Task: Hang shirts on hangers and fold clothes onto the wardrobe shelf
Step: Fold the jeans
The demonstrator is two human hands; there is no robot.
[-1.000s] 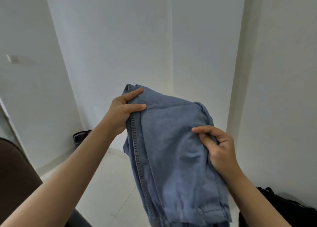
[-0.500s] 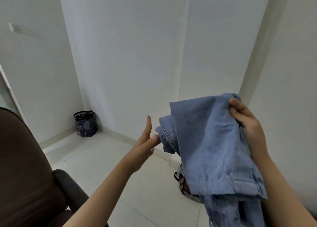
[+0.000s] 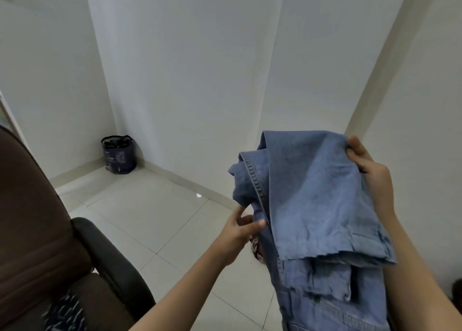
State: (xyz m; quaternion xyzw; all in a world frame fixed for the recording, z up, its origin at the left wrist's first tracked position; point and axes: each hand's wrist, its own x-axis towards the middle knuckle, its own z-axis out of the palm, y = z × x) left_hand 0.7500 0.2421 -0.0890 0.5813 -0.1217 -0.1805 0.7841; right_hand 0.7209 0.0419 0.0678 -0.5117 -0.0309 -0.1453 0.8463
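Since a moment earlier, the left hand (image 3: 241, 227) has dropped from the upper seam of the jeans (image 3: 315, 213) to their lower left edge, and the view has swung left to show more floor. The jeans hang in the air at about 4 o'clock in the view, folded over once, with the frayed hem of one layer lying across the layers beneath. The right hand (image 3: 370, 170) pinches the top right corner of the fold, fingers curled round the cloth. The left hand reaches in at the seam side with its thumb and fingers closing on the denim edge; whether it has a firm hold yet cannot be told. To fold well, the left hand should probably take the seam edge level with the right hand's corner, so the layers line up before the next fold, and the loose bunch at the left should be smoothed flat. No wardrobe shelf is in sight. The floor (image 3: 150, 218) is pale glossy tile. White walls (image 3: 187, 68) meet in a corner at 11 o'clock, where a dark bag (image 3: 118, 154) stands. A brown chair (image 3: 37, 230) fills the 8 o'clock side, with patterned cloth (image 3: 65, 313) on its seat.
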